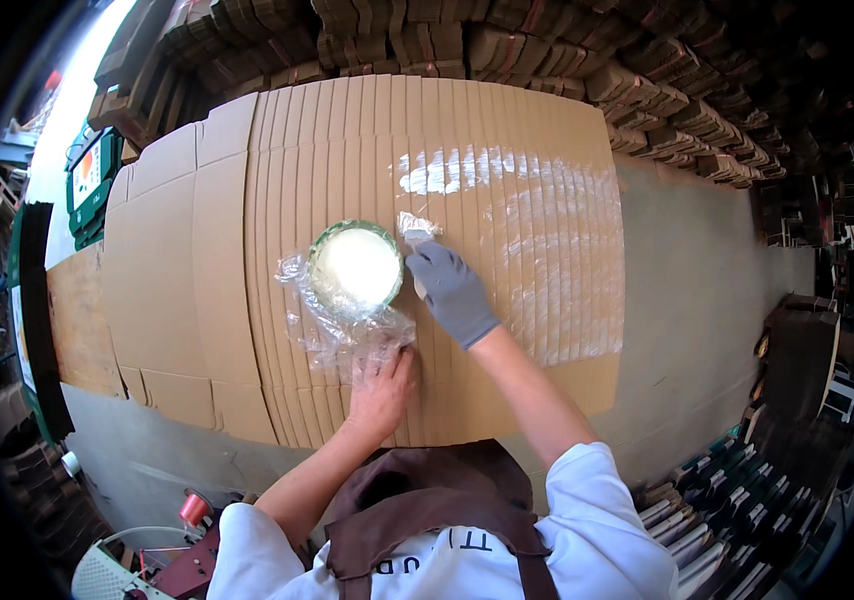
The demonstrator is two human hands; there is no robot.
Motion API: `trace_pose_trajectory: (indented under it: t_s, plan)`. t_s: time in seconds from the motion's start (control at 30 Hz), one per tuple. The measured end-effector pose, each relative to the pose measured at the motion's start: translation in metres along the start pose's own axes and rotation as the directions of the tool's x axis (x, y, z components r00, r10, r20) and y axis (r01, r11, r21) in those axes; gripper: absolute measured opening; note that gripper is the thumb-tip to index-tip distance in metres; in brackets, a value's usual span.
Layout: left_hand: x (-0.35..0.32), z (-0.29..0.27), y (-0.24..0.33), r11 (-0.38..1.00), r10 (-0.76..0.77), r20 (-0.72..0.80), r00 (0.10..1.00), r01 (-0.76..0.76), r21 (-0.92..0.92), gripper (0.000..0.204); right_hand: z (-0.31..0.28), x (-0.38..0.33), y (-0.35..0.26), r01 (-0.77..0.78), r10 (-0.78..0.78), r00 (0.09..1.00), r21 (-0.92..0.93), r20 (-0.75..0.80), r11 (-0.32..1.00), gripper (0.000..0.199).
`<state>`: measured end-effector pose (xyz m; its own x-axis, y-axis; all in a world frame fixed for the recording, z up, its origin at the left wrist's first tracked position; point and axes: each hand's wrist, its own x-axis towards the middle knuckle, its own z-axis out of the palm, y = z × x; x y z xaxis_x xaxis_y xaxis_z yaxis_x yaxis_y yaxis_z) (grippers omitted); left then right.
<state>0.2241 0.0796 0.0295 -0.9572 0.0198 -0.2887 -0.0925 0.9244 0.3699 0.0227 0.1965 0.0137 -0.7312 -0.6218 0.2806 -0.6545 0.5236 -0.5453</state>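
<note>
My right hand (452, 290), in a grey glove, is closed round the handle of a paintbrush (418, 232). White paste coats its bristles, which rest on the ridged cardboard (317, 130) just right of a round tub (315, 275). The tub is full of white paste (359, 262), and its rim is greenish. Crumpled clear plastic film (332, 335) lies against the tub's near and left sides. My bare left hand (384, 388) grips the film's near end, its fingertips partly covered by it. White streaks (507, 172) mark the cardboard at the far right.
Stacks of bundled cardboard (507, 50) line the far side. Green cases (92, 185) stand at the left, with a machine bearing a red thread spool (194, 508) at the lower left. Several dark and white panels (717, 520) stand at the lower right.
</note>
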Motion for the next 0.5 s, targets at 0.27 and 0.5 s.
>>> trace_pose_trajectory:
  t_s: [0.27,0.5]
  plan:
    - [-0.018,-0.002,-0.034,0.967,0.062,-0.071,0.996,-0.078,-0.243,0.054,-0.042,-0.004,0.018,-0.181,0.161,0.977,-0.151,-0.140,0.972,0.025]
    - [-0.003,-0.027,-0.082,-0.194,-0.453,0.228,0.862,0.155,-0.969,0.063,-0.054,-0.058,-0.026,-0.262,0.256,0.951,-0.013,-0.174,0.965,0.024]
